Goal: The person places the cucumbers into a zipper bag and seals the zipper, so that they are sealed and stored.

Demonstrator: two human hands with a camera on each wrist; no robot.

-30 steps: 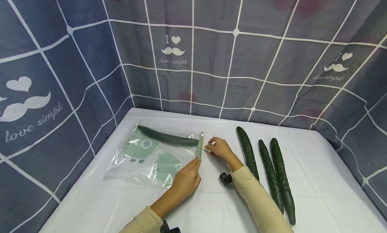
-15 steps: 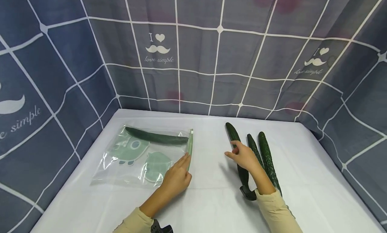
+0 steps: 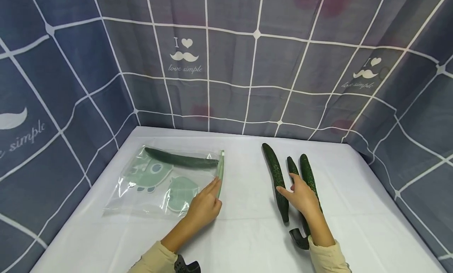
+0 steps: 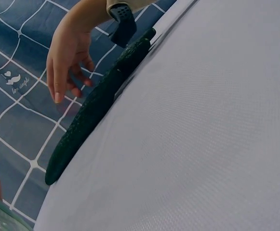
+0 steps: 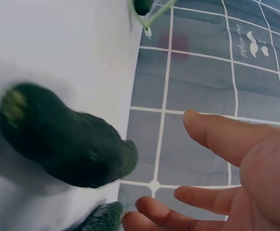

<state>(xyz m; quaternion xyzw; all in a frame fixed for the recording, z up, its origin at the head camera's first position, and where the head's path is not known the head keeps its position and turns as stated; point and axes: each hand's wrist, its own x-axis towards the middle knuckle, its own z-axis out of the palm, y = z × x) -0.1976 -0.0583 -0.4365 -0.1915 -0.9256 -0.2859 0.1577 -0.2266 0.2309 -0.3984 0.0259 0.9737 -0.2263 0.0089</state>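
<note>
My left hand grips the green zip edge at the mouth of a clear zip bag, its thumb partly hidden. Inside the bag, along its far side, lies one cucumber. My right hand hovers with spread, slightly bent fingers over the middle cucumber, holding nothing. To its left lies another cucumber, and to its right a third cucumber; wrist and forearm hide their near parts. In the right wrist view, the thumb and fingers stand apart from the near cucumber.
A white cloth covers the table. Grey-blue checked curtains hang behind it and at both sides. Black wrist mounts sit at my wrists. Pale green prints show on the bag.
My right hand has moved right, away from the bag's mouth, across to the loose cucumbers. My left hand has stayed at the bag's edge. The head view has shifted slightly right.
</note>
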